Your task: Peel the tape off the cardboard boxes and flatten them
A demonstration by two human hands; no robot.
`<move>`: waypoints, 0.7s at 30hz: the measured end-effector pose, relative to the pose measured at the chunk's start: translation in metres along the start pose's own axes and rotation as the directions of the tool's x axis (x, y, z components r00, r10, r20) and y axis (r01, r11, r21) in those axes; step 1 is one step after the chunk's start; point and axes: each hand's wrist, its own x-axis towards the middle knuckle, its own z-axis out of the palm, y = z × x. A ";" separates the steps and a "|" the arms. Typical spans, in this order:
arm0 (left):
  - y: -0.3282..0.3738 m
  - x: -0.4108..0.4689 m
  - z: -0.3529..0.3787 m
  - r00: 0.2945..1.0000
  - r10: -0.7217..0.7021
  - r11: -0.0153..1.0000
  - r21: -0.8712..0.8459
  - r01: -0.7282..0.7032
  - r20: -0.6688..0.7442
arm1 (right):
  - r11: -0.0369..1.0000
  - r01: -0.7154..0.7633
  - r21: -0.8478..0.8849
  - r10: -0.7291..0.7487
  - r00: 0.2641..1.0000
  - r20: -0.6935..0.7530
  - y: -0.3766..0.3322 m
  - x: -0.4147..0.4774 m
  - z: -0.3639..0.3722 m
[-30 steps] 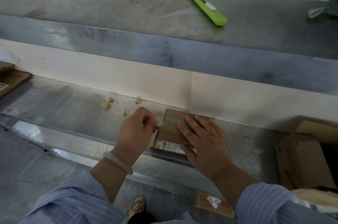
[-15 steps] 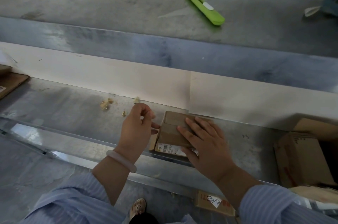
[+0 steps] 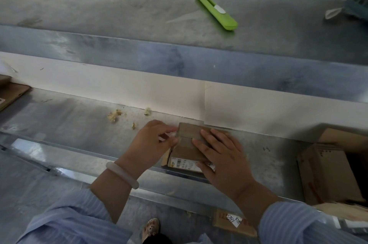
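Small cardboard box (image 3: 187, 150) on lower metal surface (image 3: 79, 124) near front edge, long axis pointing away from person, right hand (image 3: 223, 160) pressing its top with fingers (image 3: 209, 138) straight, nearer left hand (image 3: 151, 144) at its left side pinching apparent clear tape (image 3: 173, 134), blurry.

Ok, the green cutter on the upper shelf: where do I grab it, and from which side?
Pinch the green cutter across its slim middle, from above. It lies flat and diagonal on the upper shelf, bare metal along both long sides.
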 end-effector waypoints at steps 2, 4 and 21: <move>0.003 0.002 0.000 0.999 -0.024 1.000 -0.001 0.024 -0.029 | 1.000 0.004 0.003 -0.004 1.000 0.008 0.001 0.000 0.000; 0.006 0.003 0.000 0.998 -0.025 0.998 0.061 0.028 -0.050 | 1.000 0.005 0.006 -0.006 1.000 0.013 0.001 0.000 0.000; 0.001 0.012 0.009 0.975 0.174 0.983 0.090 -0.163 -0.139 | 1.000 0.005 0.030 -0.004 1.000 -0.020 0.000 -0.003 0.002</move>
